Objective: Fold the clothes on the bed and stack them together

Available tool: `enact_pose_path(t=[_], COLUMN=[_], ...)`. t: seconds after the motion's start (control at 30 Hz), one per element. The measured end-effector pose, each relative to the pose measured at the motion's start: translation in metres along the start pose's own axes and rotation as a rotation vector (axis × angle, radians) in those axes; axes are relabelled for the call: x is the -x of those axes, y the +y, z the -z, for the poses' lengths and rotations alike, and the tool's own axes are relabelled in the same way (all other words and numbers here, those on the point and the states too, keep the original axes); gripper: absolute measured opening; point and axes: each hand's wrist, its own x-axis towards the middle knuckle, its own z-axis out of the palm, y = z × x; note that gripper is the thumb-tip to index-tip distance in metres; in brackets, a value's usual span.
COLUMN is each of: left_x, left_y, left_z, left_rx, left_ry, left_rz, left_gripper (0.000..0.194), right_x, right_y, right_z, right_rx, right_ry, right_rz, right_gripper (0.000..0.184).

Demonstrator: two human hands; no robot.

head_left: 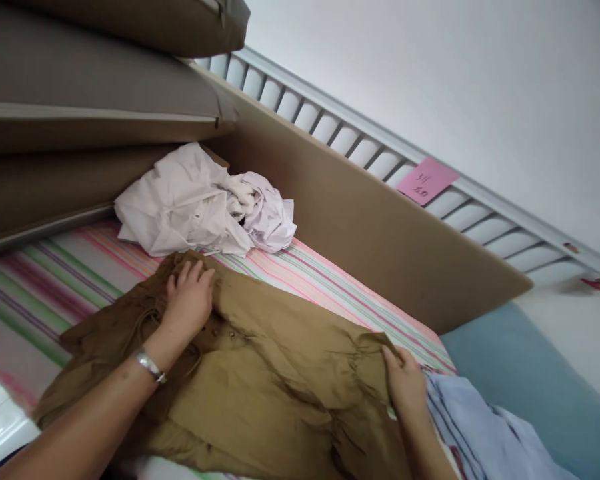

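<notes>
An olive-brown drawstring garment (pixel 280 360) lies spread on a striped bedsheet (pixel 325 283). It has a cord, small metal snaps and gathered, creased fabric towards the right. My left hand (pixel 190 297) rests flat on its upper left part, fingers slightly apart, with a silver bracelet at the wrist. At the garment's right end, my right hand (pixel 405 380) pinches the edge, thumb on top; the other fingers are partly hidden. Beyond the left hand, crumpled white clothes (pixel 180 200) lie beside a pale lilac cloth (pixel 270 213).
A brown board (pixel 360 213) stands along the bed's far side, before a white slatted rail (pixel 330 127) bearing a pink note (pixel 427 181). Brown padded panels (pixel 95 87) stack at upper left. Light blue clothes (pixel 480 420) and a teal surface (pixel 535 373) are at right.
</notes>
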Motion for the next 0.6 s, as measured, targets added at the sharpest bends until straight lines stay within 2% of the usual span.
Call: enact_pose_path(t=[0.1, 0.2, 0.27, 0.33, 0.47, 0.6], left_x=[0.010, 0.025, 0.033, 0.037, 0.037, 0.046], left_y=[0.019, 0.034, 0.038, 0.037, 0.037, 0.050], left_z=[0.005, 0.002, -0.005, -0.012, -0.019, -0.019], left_rx=[0.075, 0.173, 0.167, 0.121, 0.090, 0.152], left_ry=[-0.017, -0.190, -0.335, -0.411, -0.330, -0.300], left_rz=[-0.155, -0.403, -0.427, -0.363, -0.321, -0.427], left_gripper=[0.039, 0.038, 0.037, 0.036, 0.041, 0.045], right_x=[-0.011, -0.015, -0.013, -0.010, -0.008, -0.010], right_y=[0.010, 0.030, 0.040, 0.047, 0.059, 0.074], right_z=[0.000, -0.021, -0.036, -0.044, -0.038, -0.026], right_rx=[0.027, 0.063, 0.064, 0.065, 0.060, 0.081], right_ry=[-0.002, -0.088, -0.102, -0.092, -0.098, -0.100], right_rz=[-0.077, -0.137, -0.134, -0.135, -0.147, -0.246], right_gripper=[0.046, 0.043, 0.043, 0.047, 0.056, 0.069])
